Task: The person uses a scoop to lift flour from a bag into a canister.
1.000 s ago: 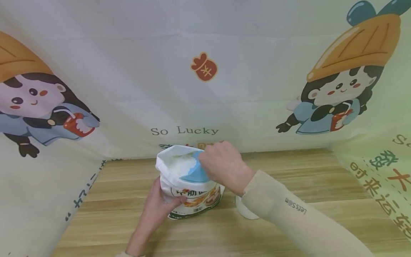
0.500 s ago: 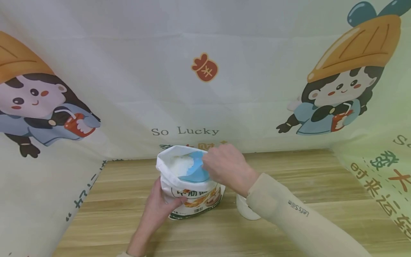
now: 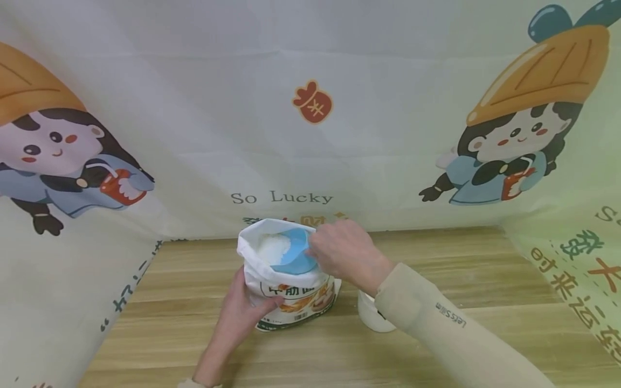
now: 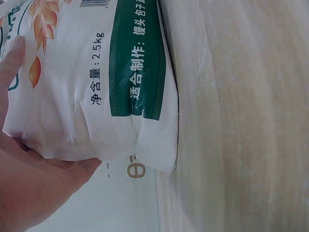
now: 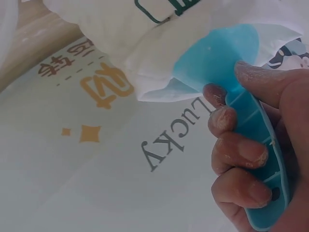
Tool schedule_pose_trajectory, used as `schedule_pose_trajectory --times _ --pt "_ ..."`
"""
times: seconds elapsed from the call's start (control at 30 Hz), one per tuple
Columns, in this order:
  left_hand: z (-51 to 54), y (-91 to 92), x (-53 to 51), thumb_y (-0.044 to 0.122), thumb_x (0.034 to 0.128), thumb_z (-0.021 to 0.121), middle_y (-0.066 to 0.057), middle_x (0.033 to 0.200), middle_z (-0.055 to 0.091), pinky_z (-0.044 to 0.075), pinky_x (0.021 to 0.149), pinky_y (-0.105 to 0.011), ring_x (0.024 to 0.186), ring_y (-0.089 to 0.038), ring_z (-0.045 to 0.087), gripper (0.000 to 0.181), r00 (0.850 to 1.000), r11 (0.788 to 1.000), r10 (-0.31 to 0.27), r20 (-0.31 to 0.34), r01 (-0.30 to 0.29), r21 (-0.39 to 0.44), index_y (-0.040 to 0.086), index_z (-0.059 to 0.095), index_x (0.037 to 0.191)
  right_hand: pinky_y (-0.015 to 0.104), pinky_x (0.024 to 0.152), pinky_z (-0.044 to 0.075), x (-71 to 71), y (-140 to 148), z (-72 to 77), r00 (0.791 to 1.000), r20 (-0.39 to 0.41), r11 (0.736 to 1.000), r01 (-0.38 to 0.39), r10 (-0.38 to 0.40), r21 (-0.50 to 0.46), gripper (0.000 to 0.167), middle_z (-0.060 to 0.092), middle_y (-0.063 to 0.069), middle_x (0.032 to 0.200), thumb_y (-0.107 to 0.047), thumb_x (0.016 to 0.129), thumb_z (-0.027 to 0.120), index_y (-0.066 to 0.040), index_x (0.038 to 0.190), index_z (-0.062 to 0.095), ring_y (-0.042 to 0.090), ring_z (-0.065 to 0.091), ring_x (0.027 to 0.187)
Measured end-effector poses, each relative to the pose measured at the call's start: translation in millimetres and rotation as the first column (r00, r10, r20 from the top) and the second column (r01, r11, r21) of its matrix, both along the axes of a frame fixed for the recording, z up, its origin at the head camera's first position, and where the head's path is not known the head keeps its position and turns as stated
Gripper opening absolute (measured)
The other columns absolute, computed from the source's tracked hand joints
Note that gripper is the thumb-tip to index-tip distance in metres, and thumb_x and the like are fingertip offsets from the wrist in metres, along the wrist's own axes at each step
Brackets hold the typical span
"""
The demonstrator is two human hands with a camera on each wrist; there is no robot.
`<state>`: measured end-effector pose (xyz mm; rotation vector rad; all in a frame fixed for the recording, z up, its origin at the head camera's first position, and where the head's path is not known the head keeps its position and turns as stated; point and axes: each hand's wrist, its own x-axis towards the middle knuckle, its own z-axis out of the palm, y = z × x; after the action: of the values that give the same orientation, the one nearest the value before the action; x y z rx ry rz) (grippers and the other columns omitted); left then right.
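A white flour bag (image 3: pixel 264 272) stands upright on the table with its top open and rolled outward. White flour (image 3: pixel 273 248) shows inside. My left hand (image 3: pixel 241 308) grips the bag's left side, thumb across the printed front; in the left wrist view that thumb (image 4: pixel 13 58) presses the plastic. My right hand (image 3: pixel 346 253) holds a blue scoop (image 3: pixel 297 256) whose bowl lies inside the bag's mouth, against the flour. In the right wrist view, curled fingers wrap the ribbed scoop handle (image 5: pixel 260 159), and pale powder coats the fingertips. The scoop's front edge is hidden.
A white round container (image 3: pixel 373 317) stands to the right of the bag, partly covered by my right sleeve (image 3: pixel 422 307). Printed cloth (image 3: pixel 233 134) walls in the wooden table (image 3: pixel 160 323) at the back and both sides.
My right hand has shifted slightly right and down with the scoop, and more of its blue inner surface shows. The left hand keeps its grip on the bag.
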<state>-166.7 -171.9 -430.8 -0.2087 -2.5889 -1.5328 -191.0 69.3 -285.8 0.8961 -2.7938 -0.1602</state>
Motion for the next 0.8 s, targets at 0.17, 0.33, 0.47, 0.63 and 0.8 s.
schedule_pose_trajectory --times 0.17,0.33,0.47,0.63,0.8 --pt "0.5 -0.3 0.4 0.023 0.0743 0.095 -0.011 0.142 0.053 0.045 0.108 -0.059 0.128 -0.033 0.054 0.099 1.000 1.000 -0.004 -0.003 0.004 0.017 0.014 0.037 0.154 0.024 0.045 0.033 -3.6 4 -5.7 1.000 0.006 0.999 -0.022 0.022 -0.048 0.031 0.050 -0.005 0.065 -0.037 0.100 0.069 -0.014 0.079 0.069 0.011 0.038 0.055" --pt "0.7 -1.0 0.1 0.022 0.0740 0.095 -0.010 0.142 0.053 0.045 0.108 -0.059 0.128 -0.033 0.053 0.099 1.000 1.000 -0.008 -0.007 0.008 0.020 0.015 0.037 0.154 0.025 0.047 0.038 -5.4 7 -11.6 0.999 0.017 0.995 -0.029 0.031 -0.098 0.028 0.053 -0.005 0.070 -0.037 0.100 0.069 -0.015 0.084 0.071 0.012 0.042 0.057" --pt "-0.4 -2.2 -0.5 0.023 0.0735 0.095 -0.010 0.142 0.053 0.045 0.108 -0.059 0.128 -0.033 0.054 0.098 1.000 1.000 -0.008 -0.016 0.008 0.012 0.015 0.038 0.153 0.025 0.046 0.039 -6.9 7 -16.5 0.999 0.019 0.993 -0.025 0.027 -0.113 0.027 0.054 -0.005 0.072 -0.038 0.101 0.067 -0.016 0.086 0.070 0.012 0.044 0.057" --pt "-1.8 -2.3 -0.8 0.024 0.0733 0.095 -0.010 0.143 0.053 0.043 0.110 -0.060 0.130 -0.033 0.053 0.097 1.000 1.000 -0.014 -0.015 0.015 0.018 0.015 0.039 0.153 0.025 0.046 0.039 -8.5 10 -23.3 0.999 0.011 0.991 -0.028 0.030 -0.128 0.027 0.054 -0.006 0.074 -0.039 0.102 0.066 -0.016 0.087 0.068 0.012 0.045 0.058" --pt "-1.6 -2.1 -0.7 0.023 0.0739 0.095 -0.008 0.142 0.055 0.044 0.108 -0.059 0.128 -0.031 0.055 0.096 1.000 0.999 -0.018 -0.020 0.018 0.026 0.016 0.040 0.152 0.026 0.045 0.038 -9.8 15 -28.7 0.999 -0.014 0.984 -0.054 0.053 -0.169 0.028 0.054 -0.006 0.074 -0.038 0.103 0.065 -0.018 0.083 0.062 0.012 0.046 0.058"
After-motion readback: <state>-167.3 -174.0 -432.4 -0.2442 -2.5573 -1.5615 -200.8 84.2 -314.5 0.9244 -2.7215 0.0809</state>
